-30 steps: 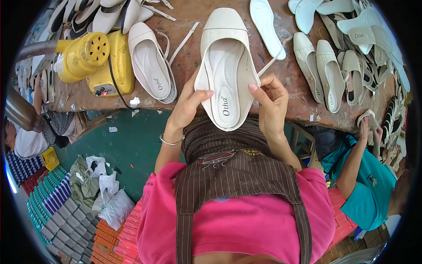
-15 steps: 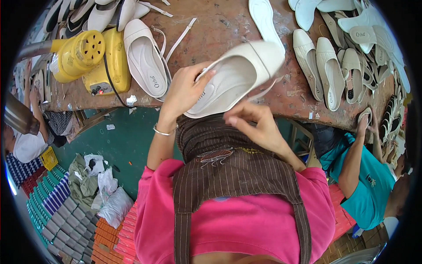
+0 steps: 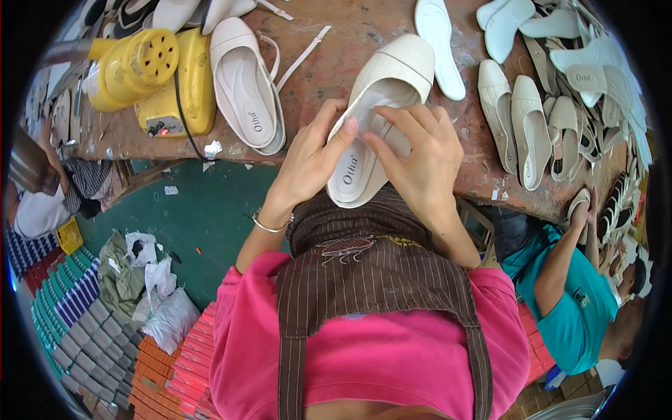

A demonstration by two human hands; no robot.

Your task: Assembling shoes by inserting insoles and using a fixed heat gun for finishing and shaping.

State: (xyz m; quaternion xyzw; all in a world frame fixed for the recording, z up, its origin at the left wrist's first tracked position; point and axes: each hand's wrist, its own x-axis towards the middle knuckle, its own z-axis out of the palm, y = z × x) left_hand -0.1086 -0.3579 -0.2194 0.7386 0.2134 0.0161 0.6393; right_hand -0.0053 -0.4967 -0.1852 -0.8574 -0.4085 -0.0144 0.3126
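Observation:
A cream flat shoe (image 3: 395, 77) lies tilted at the near edge of the brown workbench (image 3: 350, 42), its toe pointing up and to the right. My left hand (image 3: 311, 157) grips its heel end from the left, thumb laid on the insole. My right hand (image 3: 420, 157) rests over the shoe's opening, fingers pressing down inside it. A matching cream shoe with a loose strap (image 3: 245, 87) lies just to the left on the bench.
A yellow machine (image 3: 150, 80) stands at the bench's left end. Loose white insoles (image 3: 437, 42) and several cream shoes (image 3: 521, 126) lie at the right. A person in a teal shirt (image 3: 570, 294) works at the right. Stacked boxes (image 3: 168, 378) and bags cover the green floor.
The shoe has turned from pointing straight up, through nearly sideways, to tilted up-right. My right hand moved from its edge onto the opening; my left hand shifted to the heel.

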